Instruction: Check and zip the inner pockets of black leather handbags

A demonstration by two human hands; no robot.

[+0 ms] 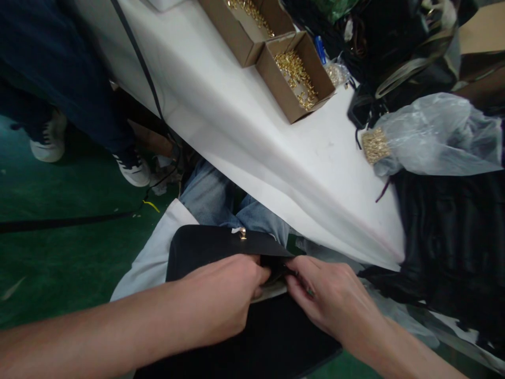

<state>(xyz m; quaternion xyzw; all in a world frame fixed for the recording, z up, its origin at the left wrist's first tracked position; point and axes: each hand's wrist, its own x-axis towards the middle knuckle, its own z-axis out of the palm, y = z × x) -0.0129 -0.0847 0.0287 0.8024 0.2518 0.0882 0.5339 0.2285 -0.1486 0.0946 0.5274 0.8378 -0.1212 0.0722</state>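
Observation:
A black handbag [294, 337] lies across my lap, its flap up and a small gold clasp [242, 233] near the flap's edge. Between my hands the bag's mouth gapes, showing a pale lining. My left hand [232, 289] reaches into the mouth from the left, fingers curled and partly hidden; what they grip inside does not show. Opposite it, my right hand [327, 289] pinches the dark edge of the opening between thumb and fingers.
Beyond my lap runs a white-covered table [221, 100]. On it are a cardboard box [290, 108] of gold hardware, a second box [248, 52], a clear plastic bag [437, 137] and black material [445, 226]. Another person's legs [74, 79] stand at left on the green floor.

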